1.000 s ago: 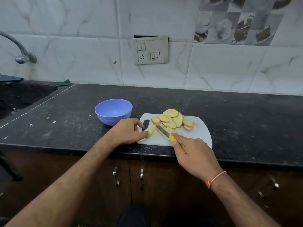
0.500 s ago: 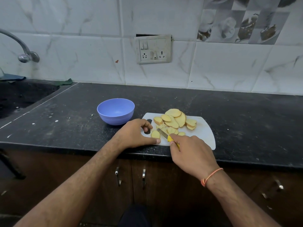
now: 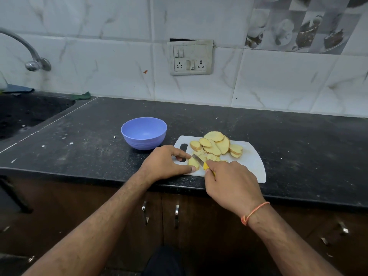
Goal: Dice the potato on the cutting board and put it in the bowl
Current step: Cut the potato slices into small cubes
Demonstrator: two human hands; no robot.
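Left hand (image 3: pixel 166 162) pinching a potato slice (image 3: pixel 193 162) on the cutting board (image 3: pixel 251 162); right hand (image 3: pixel 231 182) gripping the yellow-handled knife (image 3: pixel 200 160), blade against it; blue bowl (image 3: pixel 143 133) just beside

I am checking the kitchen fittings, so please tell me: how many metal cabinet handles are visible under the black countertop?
4 handles: two side by side below the board, two at the far right. Glints at the lower left may be more; arms could hide others.
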